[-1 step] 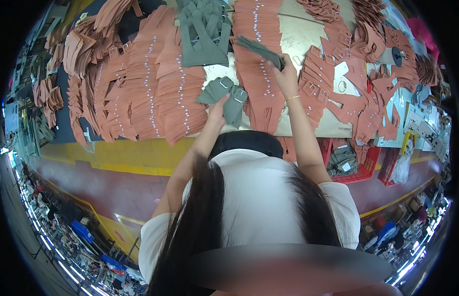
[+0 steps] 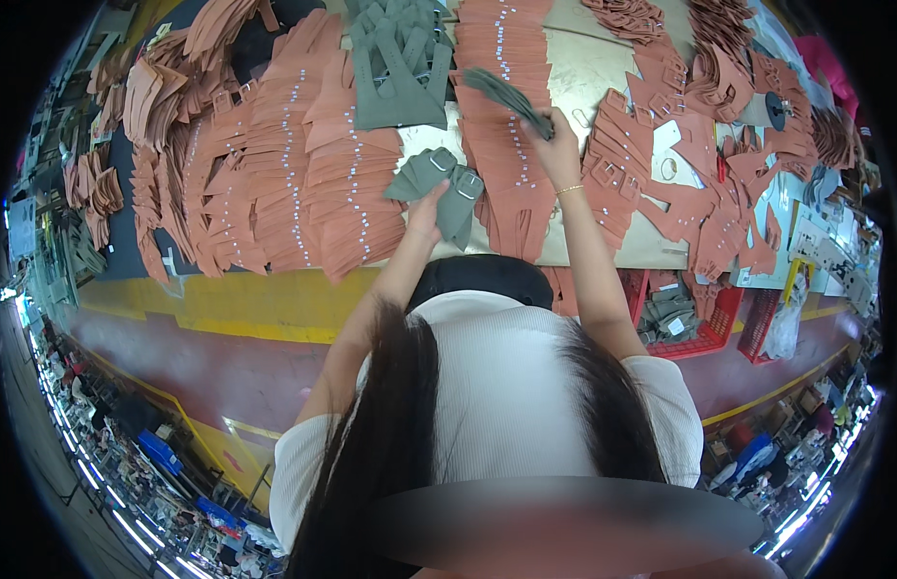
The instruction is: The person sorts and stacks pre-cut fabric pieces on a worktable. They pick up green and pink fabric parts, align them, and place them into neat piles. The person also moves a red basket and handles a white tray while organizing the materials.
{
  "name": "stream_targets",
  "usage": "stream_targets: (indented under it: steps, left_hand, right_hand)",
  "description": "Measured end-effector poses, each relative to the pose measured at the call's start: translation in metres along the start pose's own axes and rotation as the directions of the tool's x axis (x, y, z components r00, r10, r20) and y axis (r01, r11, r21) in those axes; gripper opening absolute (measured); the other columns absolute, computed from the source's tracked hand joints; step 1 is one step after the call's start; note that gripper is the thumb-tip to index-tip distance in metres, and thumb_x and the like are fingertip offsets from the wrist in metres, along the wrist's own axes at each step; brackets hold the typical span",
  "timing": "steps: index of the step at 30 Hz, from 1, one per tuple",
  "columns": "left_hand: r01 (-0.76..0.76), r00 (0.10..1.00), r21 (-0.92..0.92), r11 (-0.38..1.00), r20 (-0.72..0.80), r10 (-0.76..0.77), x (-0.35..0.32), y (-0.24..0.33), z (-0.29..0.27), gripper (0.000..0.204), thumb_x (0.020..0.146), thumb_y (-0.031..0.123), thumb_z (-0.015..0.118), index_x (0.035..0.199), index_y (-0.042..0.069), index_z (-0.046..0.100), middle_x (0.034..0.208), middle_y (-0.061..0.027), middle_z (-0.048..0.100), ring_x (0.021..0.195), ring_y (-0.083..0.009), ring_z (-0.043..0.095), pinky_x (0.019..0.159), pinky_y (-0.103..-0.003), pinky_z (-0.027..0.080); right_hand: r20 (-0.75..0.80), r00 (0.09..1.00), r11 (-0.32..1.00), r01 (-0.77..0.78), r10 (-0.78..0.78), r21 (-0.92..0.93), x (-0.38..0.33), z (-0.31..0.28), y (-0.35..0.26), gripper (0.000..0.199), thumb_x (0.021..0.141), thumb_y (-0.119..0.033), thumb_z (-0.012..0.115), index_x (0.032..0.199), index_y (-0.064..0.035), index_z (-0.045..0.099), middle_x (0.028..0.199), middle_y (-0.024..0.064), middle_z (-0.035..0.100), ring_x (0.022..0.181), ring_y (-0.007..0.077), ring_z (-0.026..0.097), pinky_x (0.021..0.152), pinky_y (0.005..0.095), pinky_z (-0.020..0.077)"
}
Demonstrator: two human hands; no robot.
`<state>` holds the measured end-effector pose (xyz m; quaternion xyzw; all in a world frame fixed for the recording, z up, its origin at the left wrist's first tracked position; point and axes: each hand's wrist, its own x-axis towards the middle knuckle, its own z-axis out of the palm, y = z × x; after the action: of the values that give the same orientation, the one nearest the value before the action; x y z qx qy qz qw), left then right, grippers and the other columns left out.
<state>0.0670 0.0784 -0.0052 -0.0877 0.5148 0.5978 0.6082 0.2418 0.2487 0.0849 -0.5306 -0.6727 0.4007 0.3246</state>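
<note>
Just left of centre, the left hand (image 2: 425,214) holds green buckled pieces (image 2: 458,206); higher, right of centre, the right hand (image 2: 557,145) grips a green bundle (image 2: 506,97). Orange pieces (image 2: 331,164) line the counter (image 2: 585,79) across the upper frame.

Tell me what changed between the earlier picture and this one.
Very little: the green strips in the right hand have tilted slightly, showing more of their faces. Nothing was grasped or released. The left hand still holds the buckled green pieces; the coral rows lie unchanged.
</note>
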Motion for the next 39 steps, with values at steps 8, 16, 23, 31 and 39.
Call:
stream_targets:
  steps: [8, 16, 23, 31, 39]
  left_hand:
    - [-0.163, 0.986, 0.024, 0.986, 0.036, 0.162, -0.02, 0.027, 0.014, 0.036, 0.085, 0.004, 0.065, 0.118, 0.0, 0.052, 0.115, -0.0093, 0.06, 0.103, -0.0214, 0.058, 0.089, -0.035, 0.048]
    - [-0.358, 0.926, -0.072, 0.931, 0.1, 0.364, -0.055, 0.038, 0.031, 0.032, 0.093, 0.008, 0.051, 0.124, 0.001, 0.049, 0.12, -0.0118, 0.056, 0.113, -0.0232, 0.054, 0.096, -0.036, 0.045]
    - [-0.472, 0.876, 0.205, 0.857, 0.221, 0.43, -0.11, 0.066, -0.004, 0.03, 0.091, 0.016, 0.047, 0.116, 0.0, 0.053, 0.103, -0.0091, 0.062, 0.093, -0.0203, 0.058, 0.072, -0.032, 0.048]
    - [-0.694, 0.704, 0.331, 0.64, 0.126, 0.699, -0.193, 0.104, 0.022, 0.036, 0.093, 0.037, 0.056, 0.101, 0.002, 0.053, 0.072, -0.0004, 0.051, 0.054, -0.0108, 0.05, 0.045, -0.021, 0.042]
    - [-0.524, 0.79, -0.26, 0.811, 0.209, 0.577, -0.189, 0.149, 0.005, 0.042, 0.096, 0.026, 0.051, 0.129, 0.001, 0.044, 0.127, -0.012, 0.053, 0.118, -0.0275, 0.049, 0.099, -0.047, 0.041]
  right_hand:
    - [0.059, 0.973, 0.664, -0.196, 0.224, 0.722, -0.005, -0.006, -0.038, 0.033, 0.093, -0.023, 0.055, 0.114, 0.0028, 0.054, 0.11, 0.0134, 0.062, 0.099, 0.0195, 0.06, 0.085, 0.0319, 0.0478]
    - [0.812, 0.539, -0.506, -0.648, 0.224, 0.569, -0.106, 0.071, -0.075, 0.026, 0.097, -0.025, 0.049, 0.111, -0.0037, 0.051, 0.101, 0.0138, 0.063, 0.081, 0.0258, 0.065, 0.076, 0.0396, 0.0554]
    - [0.881, 0.43, -0.333, -0.816, 0.198, 0.473, -0.125, 0.072, -0.116, 0.031, 0.093, -0.037, 0.057, 0.102, -0.0066, 0.057, 0.091, 0.0062, 0.064, 0.077, 0.0151, 0.062, 0.067, 0.0281, 0.0497]
    - [0.768, 0.627, 0.261, -0.769, 0.129, 0.584, -0.145, 0.073, -0.197, 0.039, 0.093, -0.042, 0.053, 0.085, -0.0052, 0.062, 0.072, 0.0033, 0.061, 0.056, 0.0106, 0.056, 0.049, 0.023, 0.045]
    - [0.747, 0.527, 0.914, 0.246, -0.406, 0.323, -0.12, 0.056, -0.131, 0.034, 0.087, -0.038, 0.057, 0.089, -0.0048, 0.065, 0.078, 0.01, 0.066, 0.07, 0.0221, 0.064, 0.07, 0.0383, 0.0505]
